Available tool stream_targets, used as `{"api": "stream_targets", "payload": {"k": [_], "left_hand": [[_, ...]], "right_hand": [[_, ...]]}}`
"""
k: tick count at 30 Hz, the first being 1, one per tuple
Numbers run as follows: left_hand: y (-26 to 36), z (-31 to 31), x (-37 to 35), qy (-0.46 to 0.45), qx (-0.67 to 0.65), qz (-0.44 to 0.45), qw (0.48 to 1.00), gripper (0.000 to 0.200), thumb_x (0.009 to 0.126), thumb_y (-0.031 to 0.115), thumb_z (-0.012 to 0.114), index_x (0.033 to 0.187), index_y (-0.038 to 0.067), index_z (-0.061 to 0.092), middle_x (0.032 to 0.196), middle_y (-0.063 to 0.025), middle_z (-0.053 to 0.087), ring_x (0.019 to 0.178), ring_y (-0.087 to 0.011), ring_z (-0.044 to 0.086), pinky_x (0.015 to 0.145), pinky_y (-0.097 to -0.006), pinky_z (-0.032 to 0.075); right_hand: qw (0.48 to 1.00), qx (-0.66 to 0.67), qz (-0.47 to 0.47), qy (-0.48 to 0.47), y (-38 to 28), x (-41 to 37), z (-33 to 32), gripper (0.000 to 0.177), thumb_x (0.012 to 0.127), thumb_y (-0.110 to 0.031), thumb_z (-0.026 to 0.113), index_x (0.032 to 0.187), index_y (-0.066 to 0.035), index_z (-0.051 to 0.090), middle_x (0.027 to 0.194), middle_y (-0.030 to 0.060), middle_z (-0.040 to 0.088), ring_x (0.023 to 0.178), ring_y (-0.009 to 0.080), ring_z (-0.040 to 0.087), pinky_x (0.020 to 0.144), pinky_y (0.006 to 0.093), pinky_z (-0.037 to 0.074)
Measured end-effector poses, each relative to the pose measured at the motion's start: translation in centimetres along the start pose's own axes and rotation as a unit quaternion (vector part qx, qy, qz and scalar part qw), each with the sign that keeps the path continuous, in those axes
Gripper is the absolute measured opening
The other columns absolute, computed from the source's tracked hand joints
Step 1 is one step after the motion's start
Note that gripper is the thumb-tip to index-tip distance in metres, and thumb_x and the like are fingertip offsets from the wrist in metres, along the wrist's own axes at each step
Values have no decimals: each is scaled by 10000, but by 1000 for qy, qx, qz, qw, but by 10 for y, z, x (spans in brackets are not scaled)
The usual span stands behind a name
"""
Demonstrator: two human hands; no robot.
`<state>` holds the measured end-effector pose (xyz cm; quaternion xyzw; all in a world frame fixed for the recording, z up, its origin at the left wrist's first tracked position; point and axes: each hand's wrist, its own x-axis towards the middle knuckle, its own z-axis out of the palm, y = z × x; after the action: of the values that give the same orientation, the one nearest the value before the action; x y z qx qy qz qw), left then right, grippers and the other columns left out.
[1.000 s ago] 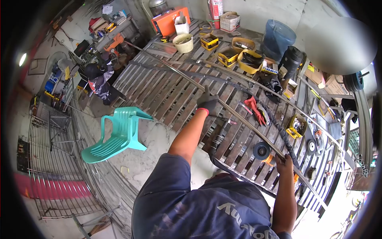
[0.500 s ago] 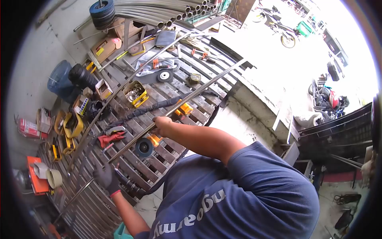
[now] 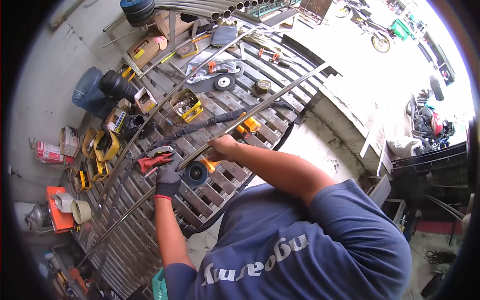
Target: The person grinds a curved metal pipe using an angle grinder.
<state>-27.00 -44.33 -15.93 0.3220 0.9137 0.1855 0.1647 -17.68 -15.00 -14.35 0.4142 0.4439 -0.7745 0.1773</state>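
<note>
A long thin metal pipe runs diagonally over the slatted metal workbench. My bare right hand is wrapped round it near the middle. Lower down the same pipe, my left hand, in a dark grey glove, closes round it; some of its fingers are hidden. Just beside both hands lies an angle grinder with a dark round disc and an orange body. A red and grey glove lies right by my left hand. Another orange power tool sits beyond my right hand.
A second long pipe lies parallel, farther left. Around it are a yellow container of metal rings, a tape measure, clamps and a blue bucket. Several pipes are stacked at the back. Motorcycles stand outside.
My left hand has slid up along the pipe toward my right hand and now sits beside the grinder disc. The right hand stays on the pipe. The whole view has shifted slightly.
</note>
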Motion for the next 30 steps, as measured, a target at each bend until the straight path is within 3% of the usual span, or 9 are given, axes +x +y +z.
{"api": "stream_targets", "payload": {"k": [2, 4, 7, 10, 12, 13, 20, 24, 30], "left_hand": [[-3, -4, -2, -5, 4, 1, 1000, 452, 891, 231, 833, 1307, 74, 753, 1120, -178, 792, 1054, -422, 739, 931, -520, 556], [-11, 2, -1, 44, 11, 60, 997, 510, 895, 230, 835, 1368, 69, 734, 1182, -209, 786, 1107, -428, 735, 953, -507, 563], [-13, 2, 6, 49, 7, 40, 998, 556, 895, 235, 845, 1407, 55, 721, 1262, -235, 771, 1171, -433, 730, 993, -501, 570], [-39, 15, 16, 39, -46, 27, 998, 571, 900, 198, 848, 1435, 52, 712, 1299, -231, 768, 1208, -412, 734, 1037, -483, 566], [-50, 16, 24, 13, -90, 20, 996, 573, 905, 174, 845, 1448, 52, 708, 1302, -222, 775, 1219, -395, 738, 1051, -467, 563], [-52, 18, 25, 5, -106, 8, 994, 566, 913, 153, 838, 1454, 50, 707, 1309, -205, 783, 1230, -358, 746, 1063, -444, 560], [-27, 5, 22, 24, -43, -35, 998, 497, 912, 252, 820, 1381, 96, 762, 1217, -189, 812, 1116, -334, 791, 976, -424, 602], [-23, 7, 20, 74, -34, -27, 996, 447, 887, 272, 793, 1314, 144, 808, 1137, -169, 823, 1023, -352, 800, 905, -443, 622], [-12, 5, 17, 72, 31, -55, 995, 434, 874, 307, 795, 1288, 177, 821, 1058, -208, 809, 981, -397, 781, 869, -497, 606]], "right_hand": [[885, -423, -191, -43, 14, 0, -20, 388, 975, -181, 750, 1314, 3, 705, 1179, 202, 756, 1128, 367, 753, 881, 523, 658], [522, -767, -373, -4, 24, -30, -36, 457, 927, -197, 760, 1349, -30, 709, 1240, 166, 746, 1297, 334, 676, 982, 530, 589], [270, -764, -580, 87, 62, 16, -55, 380, 988, -294, 660, 1327, -124, 668, 1400, 105, 665, 1429, 233, 532, 1070, 455, 410], [278, -774, -558, 109, 64, 43, -48, 285, 1028, -323, 618, 1245, -140, 652, 1269, 106, 730, 1251, 242, 668, 1084, 461, 392], [396, -818, -418, 7, 47, 36, -41, 279, 1053, -294, 584, 1269, -126, 634, 1224, 138, 760, 1132, 286, 733, 1106, 469, 386], [368, -840, -398, -17, 45, 58, -41, 298, 1059, -274, 595, 1296, -97, 629, 1056, 114, 778, 1028, 342, 779, 1101, 492, 465], [559, -757, -336, -45, 38, -70, -134, 618, 963, -192, 760, 1531, -151, 520, 1199, 187, 700, 1010, 406, 790, 843, 519, 643], [681, -673, -274, 95, 9, -136, -213, 533, 928, -169, 764, 1422, -142, 565, 1082, 199, 732, 1004, 437, 775, 849, 547, 624], [721, -579, -233, 301, -54, -118, -336, 313, 866, -29, 698, 1177, -60, 670, 997, 260, 754, 1007, 457, 753, 866, 541, 590]]}}
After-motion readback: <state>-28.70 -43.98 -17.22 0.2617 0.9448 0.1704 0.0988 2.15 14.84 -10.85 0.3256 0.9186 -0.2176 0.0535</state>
